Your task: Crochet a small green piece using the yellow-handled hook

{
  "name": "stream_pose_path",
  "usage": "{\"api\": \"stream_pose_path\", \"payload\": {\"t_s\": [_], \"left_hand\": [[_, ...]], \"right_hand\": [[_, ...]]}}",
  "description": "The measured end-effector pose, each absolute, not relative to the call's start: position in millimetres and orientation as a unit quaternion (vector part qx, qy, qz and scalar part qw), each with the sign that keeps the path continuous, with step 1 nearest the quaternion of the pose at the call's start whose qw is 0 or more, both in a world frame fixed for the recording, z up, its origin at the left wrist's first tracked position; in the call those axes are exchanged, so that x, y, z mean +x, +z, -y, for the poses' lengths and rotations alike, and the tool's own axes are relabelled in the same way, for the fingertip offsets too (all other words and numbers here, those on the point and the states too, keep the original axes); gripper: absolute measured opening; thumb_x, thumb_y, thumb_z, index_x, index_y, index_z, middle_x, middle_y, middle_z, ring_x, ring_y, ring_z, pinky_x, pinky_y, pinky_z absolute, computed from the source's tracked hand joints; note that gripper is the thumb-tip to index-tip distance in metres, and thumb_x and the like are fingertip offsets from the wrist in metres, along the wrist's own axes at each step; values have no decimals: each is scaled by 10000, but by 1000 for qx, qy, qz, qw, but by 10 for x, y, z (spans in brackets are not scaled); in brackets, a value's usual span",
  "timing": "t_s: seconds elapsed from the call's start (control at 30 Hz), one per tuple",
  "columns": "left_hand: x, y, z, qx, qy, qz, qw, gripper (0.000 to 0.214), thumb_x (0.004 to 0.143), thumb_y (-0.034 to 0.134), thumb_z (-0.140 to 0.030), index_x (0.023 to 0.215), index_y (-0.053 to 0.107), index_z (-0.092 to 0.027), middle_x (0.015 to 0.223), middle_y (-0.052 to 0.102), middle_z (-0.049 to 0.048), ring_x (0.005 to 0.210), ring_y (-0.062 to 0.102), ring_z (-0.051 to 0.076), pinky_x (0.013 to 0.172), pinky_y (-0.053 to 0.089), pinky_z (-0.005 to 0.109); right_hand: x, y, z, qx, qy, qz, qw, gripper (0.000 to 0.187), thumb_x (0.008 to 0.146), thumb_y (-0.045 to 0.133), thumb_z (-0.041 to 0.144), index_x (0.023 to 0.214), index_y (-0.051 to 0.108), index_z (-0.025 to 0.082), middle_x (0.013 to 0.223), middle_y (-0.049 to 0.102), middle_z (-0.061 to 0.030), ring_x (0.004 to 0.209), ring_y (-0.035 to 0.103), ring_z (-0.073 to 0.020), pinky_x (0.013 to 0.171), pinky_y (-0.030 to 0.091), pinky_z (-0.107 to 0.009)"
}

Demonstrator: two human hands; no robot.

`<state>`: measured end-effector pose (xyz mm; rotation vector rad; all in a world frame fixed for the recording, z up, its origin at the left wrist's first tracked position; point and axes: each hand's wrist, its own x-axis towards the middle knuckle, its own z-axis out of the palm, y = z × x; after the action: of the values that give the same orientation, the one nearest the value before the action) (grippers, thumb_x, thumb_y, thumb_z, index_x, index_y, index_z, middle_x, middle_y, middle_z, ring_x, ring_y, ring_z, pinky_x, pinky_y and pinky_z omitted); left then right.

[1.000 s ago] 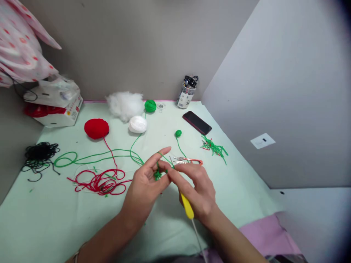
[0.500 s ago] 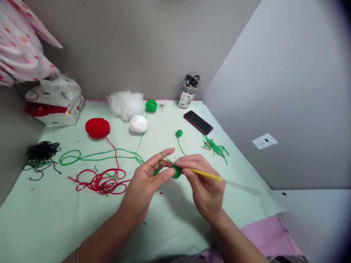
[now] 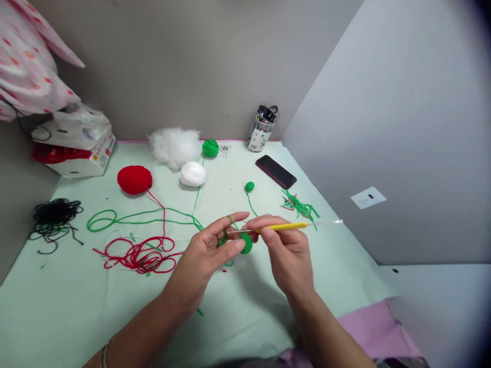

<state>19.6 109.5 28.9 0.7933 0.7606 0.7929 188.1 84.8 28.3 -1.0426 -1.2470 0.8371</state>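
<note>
Between thumb and fingers my left hand [image 3: 209, 250] pinches a small round piece of green crochet [image 3: 246, 243]. Green yarn [image 3: 231, 221] runs over its raised index finger. My right hand [image 3: 287, 253] grips a crochet hook [image 3: 287, 227] by its yellow handle, much like a pen. The hook's thin metal shaft points left and meets the top of the crochet piece; whether its tip is in a stitch I cannot tell. The green strand trails left across the table to a green yarn ball [image 3: 210, 148] at the back.
Left are a red yarn ball [image 3: 134, 180], tangled red yarn [image 3: 140, 254] and black yarn [image 3: 57, 213]. White stuffing [image 3: 174, 147] and a white yarn ball [image 3: 193, 174] lie behind. A small green crocheted ball [image 3: 249, 187], phone [image 3: 276, 171], yarn scraps [image 3: 300, 204] and a pen cup [image 3: 261, 132] stand right.
My right hand has turned the hook from slanting down at the handle end to nearly level, its far end now raised. The left hand keeps its hold on the crochet piece.
</note>
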Motion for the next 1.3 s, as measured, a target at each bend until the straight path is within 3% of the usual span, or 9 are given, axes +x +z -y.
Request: {"api": "stream_pose_path", "payload": {"t_s": [0.17, 0.33, 0.47, 0.73, 0.9, 0.97, 1.1, 1.2, 1.3], "left_hand": [[164, 299, -1093, 390, 363, -364, 764, 379, 851, 834, -371, 1228, 807, -385, 975, 646, 11, 940, 545, 198, 768, 397, 301], [162, 342, -1098, 384, 388, -372, 751, 312, 840, 837, -342, 1150, 840, -377, 956, 650, 4, 970, 565, 196, 877, 414, 306], [155, 305, -1099, 409, 412, -381, 720, 274, 871, 824, -325, 1137, 843, -386, 962, 679, -1, 1012, 599, 208, 943, 409, 315], [164, 300, -1053, 474, 427, -440, 632, 316, 853, 832, -270, 1160, 839, -346, 1000, 715, 7, 919, 581, 204, 826, 450, 295], [211, 324, -1053, 349, 412, -372, 755, 508, 814, 880, -318, 1309, 769, -324, 892, 690, -11, 943, 609, 190, 901, 458, 294], [197, 325, -1091, 275, 391, -341, 810, 516, 795, 888, -328, 1295, 776, -268, 856, 688, 3, 954, 616, 197, 923, 450, 306], [159, 345, -1152, 255, 415, -350, 800, 436, 774, 887, -309, 1201, 818, -254, 875, 708, 19, 961, 606, 204, 934, 421, 313], [168, 355, -1143, 286, 418, -328, 797, 375, 776, 878, -305, 1148, 834, -277, 872, 686, 7, 967, 599, 206, 954, 405, 323], [184, 344, -1119, 315, 410, -328, 791, 365, 821, 849, -313, 1185, 819, -304, 876, 664, -3, 982, 601, 207, 991, 388, 346]], "right_hand": [[1953, 306, -887, -443, 419, 485, 627, 258, 1001, 681, 435, 892, 746, 210, 841, 775, -50, 667, 688, -161, 652, 603, -318], [1952, 356, -842, -437, 405, 511, 619, 220, 1049, 620, 366, 947, 748, 219, 879, 788, -45, 708, 714, -162, 689, 613, -321], [1917, 351, -756, -456, 317, 565, 610, 212, 1077, 561, 270, 1003, 757, 234, 942, 781, -42, 749, 729, -164, 718, 621, -335], [1889, 305, -724, -421, 105, 720, 541, 267, 1057, 498, 115, 1193, 690, 240, 977, 783, -69, 884, 745, -209, 764, 634, -380], [1891, 251, -718, -417, -79, 782, 456, 305, 1007, 572, 80, 1217, 737, 228, 1061, 780, -110, 955, 757, -243, 805, 637, -389], [1899, 253, -720, -432, -24, 746, 507, 312, 1014, 572, 90, 1208, 751, 254, 1038, 783, -89, 937, 754, -237, 794, 633, -392], [1903, 293, -774, -419, 223, 594, 650, 225, 1056, 574, 204, 1071, 790, 266, 879, 753, -44, 742, 679, -181, 654, 583, -338], [1879, 300, -825, -396, 358, 546, 645, 182, 1048, 628, 285, 1018, 808, 272, 924, 759, -43, 779, 673, -172, 692, 574, -329], [1859, 282, -845, -402, 410, 519, 633, 171, 1044, 647, 309, 1030, 816, 282, 964, 769, -33, 793, 680, -155, 744, 563, -322]]}}
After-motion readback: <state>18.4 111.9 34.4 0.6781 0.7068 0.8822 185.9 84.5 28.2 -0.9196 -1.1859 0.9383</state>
